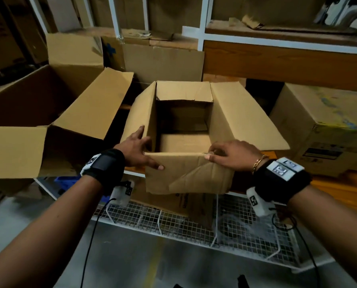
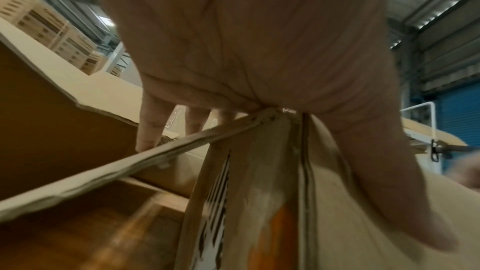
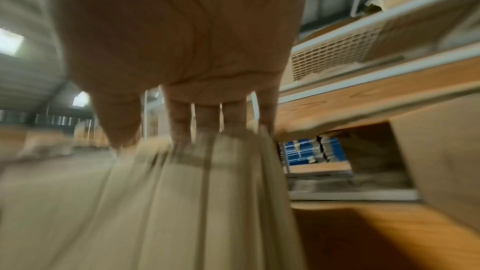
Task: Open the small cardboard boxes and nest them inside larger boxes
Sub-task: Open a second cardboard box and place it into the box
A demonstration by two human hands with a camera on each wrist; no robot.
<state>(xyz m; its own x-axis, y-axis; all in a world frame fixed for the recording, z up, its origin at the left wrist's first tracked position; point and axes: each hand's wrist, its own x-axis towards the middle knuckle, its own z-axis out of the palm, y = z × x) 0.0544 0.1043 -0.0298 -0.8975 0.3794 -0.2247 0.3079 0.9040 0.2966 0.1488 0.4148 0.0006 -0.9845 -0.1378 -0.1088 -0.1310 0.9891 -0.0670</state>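
An open brown cardboard box (image 1: 183, 173) is in the middle of the head view, its four top flaps spread and its inside dark. My left hand (image 1: 138, 146) straddles the near left corner, thumb on the front wall and fingers on the left flap. In the left wrist view that corner (image 2: 259, 192) sits wedged between the thumb and fingers of my left hand (image 2: 246, 48). My right hand (image 1: 231, 154) pinches the near right corner at the top edge. The right wrist view is blurred, with the fingers of my right hand (image 3: 182, 38) curled over the cardboard (image 3: 168, 202). A larger open box (image 1: 86, 100) stands to the left.
A closed printed carton (image 1: 323, 129) stands at the right. Below my hands is a white wire-mesh rack (image 1: 194, 223) over a grey floor. Flat cardboard sheets (image 1: 163, 61) lean behind the box, under a white-framed wooden shelf (image 1: 277, 43).
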